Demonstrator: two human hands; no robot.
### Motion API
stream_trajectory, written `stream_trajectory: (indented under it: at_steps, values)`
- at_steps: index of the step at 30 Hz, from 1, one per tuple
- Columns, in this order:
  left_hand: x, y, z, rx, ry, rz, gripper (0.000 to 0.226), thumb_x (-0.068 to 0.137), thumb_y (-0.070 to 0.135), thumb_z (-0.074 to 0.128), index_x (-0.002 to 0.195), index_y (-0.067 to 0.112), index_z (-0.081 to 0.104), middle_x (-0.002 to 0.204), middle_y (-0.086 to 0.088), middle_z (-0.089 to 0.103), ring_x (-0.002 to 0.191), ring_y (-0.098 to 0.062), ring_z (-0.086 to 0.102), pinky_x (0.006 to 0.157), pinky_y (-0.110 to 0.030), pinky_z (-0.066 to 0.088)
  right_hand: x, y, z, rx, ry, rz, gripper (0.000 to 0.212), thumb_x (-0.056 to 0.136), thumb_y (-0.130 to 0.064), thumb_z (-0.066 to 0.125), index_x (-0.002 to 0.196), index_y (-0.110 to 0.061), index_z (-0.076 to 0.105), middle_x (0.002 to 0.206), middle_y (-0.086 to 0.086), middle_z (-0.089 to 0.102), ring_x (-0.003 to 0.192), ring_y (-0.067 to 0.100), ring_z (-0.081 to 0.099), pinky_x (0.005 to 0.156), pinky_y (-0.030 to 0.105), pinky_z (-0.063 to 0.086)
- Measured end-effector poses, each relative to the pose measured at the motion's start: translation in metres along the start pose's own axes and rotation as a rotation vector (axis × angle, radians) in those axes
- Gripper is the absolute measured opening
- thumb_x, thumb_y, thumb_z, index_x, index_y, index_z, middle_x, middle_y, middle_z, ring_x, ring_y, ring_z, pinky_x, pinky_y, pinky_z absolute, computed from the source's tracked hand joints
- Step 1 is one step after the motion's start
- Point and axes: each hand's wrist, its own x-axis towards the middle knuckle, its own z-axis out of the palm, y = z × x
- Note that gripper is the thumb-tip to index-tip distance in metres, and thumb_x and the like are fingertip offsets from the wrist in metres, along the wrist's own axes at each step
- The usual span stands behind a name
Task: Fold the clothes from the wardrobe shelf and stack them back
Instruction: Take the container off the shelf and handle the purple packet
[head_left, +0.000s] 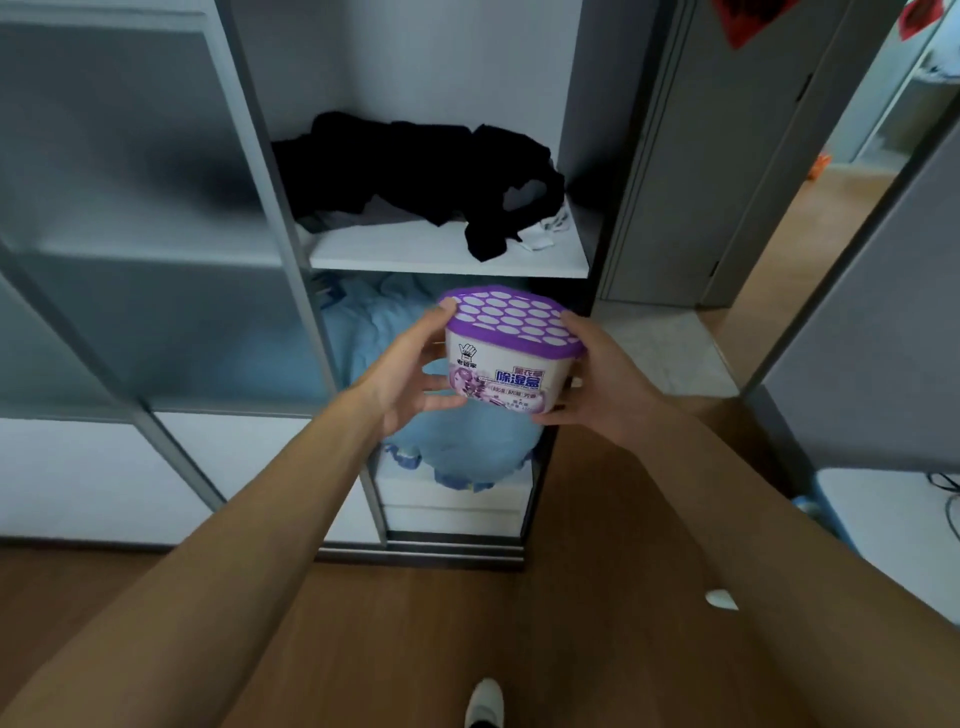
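Black clothes (415, 171) (indistinct) beyond held tub (498, 364)

White wardrobe (415, 249), frosted sliding door (130, 182) at left. Wood-plank floor (415, 623). Grey room door (691, 171) at right, open doorway (841, 208) beyond. Dim bluish light.

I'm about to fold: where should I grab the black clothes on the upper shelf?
Probably the black clothes by the bunched end at the shelf front, from straight ahead; it lies nearest. The left hand and right hand hold the tub.
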Motion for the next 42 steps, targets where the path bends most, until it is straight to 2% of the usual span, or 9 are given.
stream_trajectory:
  at_steps: [7, 11, 15, 22, 27, 32, 34, 37, 42]
  values:
    - [0.098, 0.049, -0.011, -0.013, 0.128, 0.071, 0.058, 0.071, 0.065, 0.054, 0.104, 0.02, 0.071, 0.095, -0.002, 0.074, 0.078, -0.03, 0.075, 0.066, -0.038, 0.059, 0.088, -0.062, 0.016, -0.107, 0.007, -0.065, 0.044, 0.092, -0.065, 0.05, 0.117, -0.031, 0.063, 0.109, 0.007, 0.075, 0.096, 0.029, 0.073, 0.08, 0.053, 0.06]
    - [0.147, 0.085, -0.026, -0.032, 0.184, 0.085, 0.058, 0.059, 0.066, 0.059, 0.092, 0.02, 0.073, 0.075, 0.002, 0.074, 0.066, -0.027, 0.073, 0.064, -0.039, 0.058, 0.134, -0.096, 0.033, -0.048, 0.058, -0.143, 0.046, 0.091, -0.068, 0.049, 0.114, -0.031, 0.066, 0.1, 0.0, 0.077, 0.084, 0.022, 0.076, 0.066, 0.045, 0.061]
    - [0.193, 0.123, -0.034, -0.008, 0.199, 0.143, 0.043, 0.07, 0.063, 0.056, 0.073, 0.026, 0.077, 0.075, 0.002, 0.075, 0.064, -0.019, 0.073, 0.059, -0.037, 0.058, 0.176, -0.127, 0.05, -0.018, 0.166, -0.223, 0.038, 0.091, -0.066, 0.05, 0.098, -0.035, 0.07, 0.086, -0.006, 0.078, 0.087, 0.021, 0.074, 0.066, 0.043, 0.061]
    - [0.283, 0.176, -0.044, -0.025, 0.124, 0.155, 0.048, 0.079, 0.06, 0.059, 0.095, 0.017, 0.075, 0.084, -0.004, 0.078, 0.071, -0.023, 0.076, 0.056, -0.036, 0.058, 0.238, -0.185, 0.064, 0.032, 0.255, -0.306, 0.037, 0.099, -0.053, 0.043, 0.098, -0.029, 0.071, 0.081, -0.003, 0.078, 0.075, 0.018, 0.076, 0.061, 0.038, 0.06]
    - [0.345, 0.212, -0.056, 0.0, 0.04, 0.13, 0.048, 0.079, 0.06, 0.062, 0.098, 0.018, 0.073, 0.079, 0.0, 0.078, 0.077, -0.022, 0.075, 0.057, -0.038, 0.06, 0.272, -0.235, 0.067, -0.219, 0.442, -0.497, 0.018, 0.102, -0.018, 0.049, 0.101, -0.017, 0.067, 0.1, 0.006, 0.075, 0.087, 0.018, 0.074, 0.061, 0.025, 0.06]
    - [0.398, 0.231, -0.051, -0.047, 0.014, 0.088, 0.044, 0.078, 0.056, 0.064, 0.096, 0.018, 0.073, 0.079, -0.001, 0.076, 0.081, -0.023, 0.073, 0.07, -0.044, 0.063, 0.306, -0.264, 0.069, -0.477, 0.47, -0.587, 0.004, 0.097, -0.029, 0.062, 0.095, -0.029, 0.065, 0.096, -0.004, 0.073, 0.09, 0.013, 0.072, 0.082, 0.031, 0.061]
    - [0.414, 0.233, -0.044, -0.072, 0.035, 0.082, 0.042, 0.08, 0.055, 0.063, 0.097, 0.017, 0.071, 0.083, -0.003, 0.075, 0.081, -0.024, 0.072, 0.072, -0.044, 0.062, 0.317, -0.274, 0.067, -0.651, 0.47, -0.588, 0.019, 0.088, -0.033, 0.074, 0.092, -0.034, 0.056, 0.093, -0.015, 0.066, 0.084, 0.0, 0.069, 0.074, 0.018, 0.058]
    - [0.438, 0.238, -0.034, -0.106, 0.028, 0.081, 0.044, 0.083, 0.054, 0.061, 0.103, 0.016, 0.071, 0.093, -0.006, 0.074, 0.085, -0.026, 0.072, 0.075, -0.044, 0.062, 0.339, -0.291, 0.06, -0.904, 0.498, -0.532, 0.057, 0.072, -0.041, 0.086, 0.115, -0.033, 0.048, 0.101, -0.013, 0.06, 0.086, 0.0, 0.063, 0.062, 0.007, 0.049]
    - [0.48, 0.253, -0.022, -0.045, 0.025, 0.141, 0.044, 0.083, 0.055, 0.061, 0.102, 0.015, 0.07, 0.097, -0.009, 0.074, 0.086, -0.027, 0.071, 0.063, -0.038, 0.061, 0.381, -0.328, 0.044, -1.318, 0.592, -0.389, 0.074, 0.063, -0.06, 0.083, 0.121, -0.032, 0.047, 0.112, -0.003, 0.056, 0.1, 0.017, 0.06, 0.084, 0.04, 0.058]
